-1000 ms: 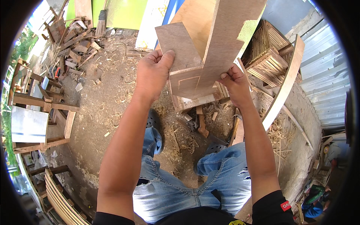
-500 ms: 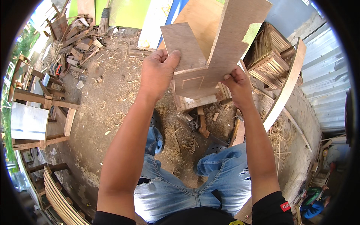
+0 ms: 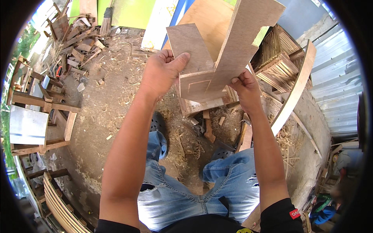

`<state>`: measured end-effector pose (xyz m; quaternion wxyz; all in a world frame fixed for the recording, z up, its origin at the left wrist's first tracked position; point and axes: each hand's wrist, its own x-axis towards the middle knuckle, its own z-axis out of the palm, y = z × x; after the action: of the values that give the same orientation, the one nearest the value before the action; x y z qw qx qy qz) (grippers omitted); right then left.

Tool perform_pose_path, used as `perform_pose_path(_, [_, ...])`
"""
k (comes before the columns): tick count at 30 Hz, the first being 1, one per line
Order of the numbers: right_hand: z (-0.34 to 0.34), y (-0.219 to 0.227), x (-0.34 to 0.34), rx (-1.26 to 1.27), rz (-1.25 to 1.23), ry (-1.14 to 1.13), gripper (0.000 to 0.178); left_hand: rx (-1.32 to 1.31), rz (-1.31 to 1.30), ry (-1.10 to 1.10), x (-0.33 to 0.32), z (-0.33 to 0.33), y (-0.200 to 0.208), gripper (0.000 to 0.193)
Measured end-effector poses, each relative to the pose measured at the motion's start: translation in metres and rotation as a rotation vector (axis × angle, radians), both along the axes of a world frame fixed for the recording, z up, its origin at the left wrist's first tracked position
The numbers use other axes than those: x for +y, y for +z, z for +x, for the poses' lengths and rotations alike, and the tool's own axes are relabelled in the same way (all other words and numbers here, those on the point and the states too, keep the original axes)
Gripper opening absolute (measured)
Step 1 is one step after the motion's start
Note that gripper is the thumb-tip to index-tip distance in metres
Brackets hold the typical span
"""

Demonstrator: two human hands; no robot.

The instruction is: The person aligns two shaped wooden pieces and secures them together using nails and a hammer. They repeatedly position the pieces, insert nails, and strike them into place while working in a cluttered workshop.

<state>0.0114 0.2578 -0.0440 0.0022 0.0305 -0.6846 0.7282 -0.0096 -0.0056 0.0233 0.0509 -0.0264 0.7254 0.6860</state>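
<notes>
My left hand [image 3: 162, 73] is closed on a small plywood piece [image 3: 190, 46] with a slanted top edge, thumb over its face and fingers behind. My right hand [image 3: 245, 89] pinches the lower right edge of a longer plywood board [image 3: 244, 42] that has a notch cut in its right side. The two pieces meet at an angle, edges touching, in front of me. Pencil-like lines form a rectangle on the lower face. Below and behind them sits a wooden block or stand [image 3: 198, 107], mostly hidden.
Wood shavings litter the dirt floor [image 3: 105, 105]. Scrap wood [image 3: 79, 39] and a broom [image 3: 106, 21] stand at the far left, wooden frames [image 3: 42, 101] along the left. A curved plank [image 3: 297, 87] and slatted furniture [image 3: 281, 62] are to the right, by a corrugated metal wall [image 3: 334, 81].
Almost nothing differs. My left thumb has slid slightly to the right on the small piece, and the view has shifted a little; both hands keep their holds.
</notes>
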Motion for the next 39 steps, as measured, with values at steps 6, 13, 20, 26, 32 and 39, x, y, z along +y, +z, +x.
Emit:
perform_pose_path(6, [0.001,0.002,-0.001,0.000,0.009,-0.009,0.036,0.018,0.047,-0.013,-0.001,-0.001,-0.002,0.033])
perform_pose_path(13, [0.000,-0.003,0.001,0.018,0.016,0.005,0.039,0.038,-0.069,-0.081,-0.005,-0.002,0.000,0.037])
perform_pose_path(20, [0.000,-0.001,0.000,0.032,0.053,0.008,0.041,0.040,-0.108,-0.059,-0.003,0.000,0.007,0.035])
perform_pose_path(26, [0.001,0.004,-0.006,-0.007,0.059,-0.009,0.043,0.025,-0.040,-0.003,0.001,0.003,0.004,0.034])
perform_pose_path(32, [0.009,0.027,-0.013,0.065,0.107,0.026,0.055,0.055,-0.042,0.033,0.000,0.006,-0.003,0.032])
perform_pose_path(39, [0.007,0.054,-0.044,0.294,0.219,-0.032,0.096,0.069,0.034,0.032,-0.008,0.018,-0.015,0.032])
